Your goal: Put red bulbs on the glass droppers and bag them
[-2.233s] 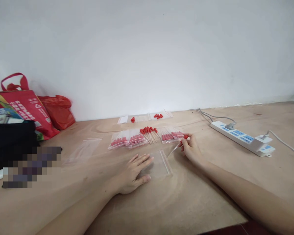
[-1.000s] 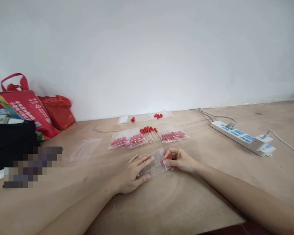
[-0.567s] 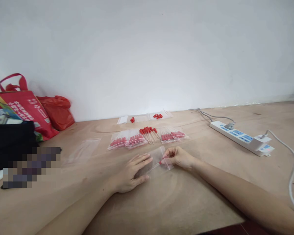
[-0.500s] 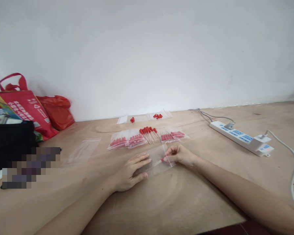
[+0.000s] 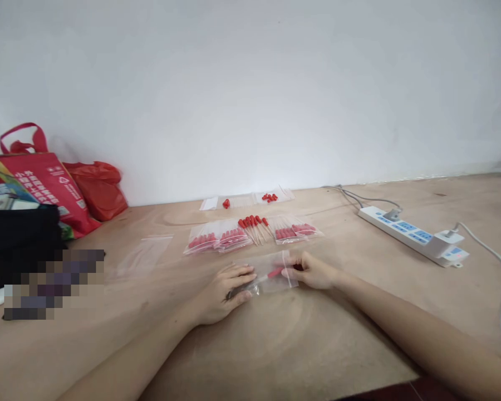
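Note:
A clear zip bag point(image 5: 271, 264) lies on the wooden table in front of me, with a red-tipped stick point(image 5: 274, 273) inside it. My left hand point(image 5: 221, 292) rests on the bag's left end, fingers spread. At the bag's right end, by its opening, my right hand point(image 5: 315, 271) has thumb and fingers pinched round the stick's red end; its fingertips are partly behind the plastic. Just beyond are loose red-tipped sticks point(image 5: 254, 223) in a fan, between filled bags on the left point(image 5: 202, 240) and on the right point(image 5: 284, 232).
Farther back lie more bags with red pieces point(image 5: 270, 197). Flat clear bags point(image 5: 144, 256) are at the left. A power strip point(image 5: 409, 231) with cables stands right. Red bags point(image 5: 96, 189) and a black cloth point(image 5: 20, 245) sit far left.
The red-tipped stick now shows more of its red end inside the bag. My right hand has shifted slightly to the right. My left hand stays on the bag.

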Demonstrator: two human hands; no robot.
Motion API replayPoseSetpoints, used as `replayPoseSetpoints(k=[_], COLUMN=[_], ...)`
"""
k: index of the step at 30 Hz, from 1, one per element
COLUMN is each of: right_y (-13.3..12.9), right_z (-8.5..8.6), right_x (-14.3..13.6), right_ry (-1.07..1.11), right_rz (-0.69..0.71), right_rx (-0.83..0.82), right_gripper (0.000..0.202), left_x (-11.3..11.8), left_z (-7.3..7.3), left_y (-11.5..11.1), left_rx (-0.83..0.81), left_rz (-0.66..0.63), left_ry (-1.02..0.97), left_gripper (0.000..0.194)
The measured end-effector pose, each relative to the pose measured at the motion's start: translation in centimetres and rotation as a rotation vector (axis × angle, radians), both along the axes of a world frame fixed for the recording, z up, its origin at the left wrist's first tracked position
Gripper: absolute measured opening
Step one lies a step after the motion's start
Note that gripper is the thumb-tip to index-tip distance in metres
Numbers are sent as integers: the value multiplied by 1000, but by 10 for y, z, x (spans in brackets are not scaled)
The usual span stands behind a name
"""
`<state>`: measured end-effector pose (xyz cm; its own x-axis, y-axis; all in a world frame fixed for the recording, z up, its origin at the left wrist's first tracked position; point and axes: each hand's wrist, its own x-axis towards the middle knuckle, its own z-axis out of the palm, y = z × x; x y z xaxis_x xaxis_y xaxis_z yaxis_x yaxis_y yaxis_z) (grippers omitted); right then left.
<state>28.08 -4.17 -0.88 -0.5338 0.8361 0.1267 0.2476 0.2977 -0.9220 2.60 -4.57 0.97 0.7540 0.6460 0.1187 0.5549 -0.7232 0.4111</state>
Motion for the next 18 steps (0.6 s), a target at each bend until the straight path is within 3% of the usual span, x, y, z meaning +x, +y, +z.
replayPoseSetpoints(k=[4,7,9,11,16,18], right_y=[6,8,9,12,38,53], right_z=[-6,-11,-9,-2,28,36], right_x=[4,0,0,3,0,-15], right_ry=[68,29,-24,-110,-335,-349], right_rz=[-127,-163,-166,-218,-538,-538], right_rx=[-103,-9,54,105,345,370], right_gripper=[23,12,17,21,21,16], left_x=[1,1,0,0,0,0], left_z=[1,0,-1,-1,-1,0], left_y=[-1,-1,-1,0,2,2], left_rx=[26,55,74,91,96,88], left_rz=[10,10,16,23,51,56], left_ry=[-6,-11,-11,-10,0,6], left_gripper=[34,36,36,35,33,33])
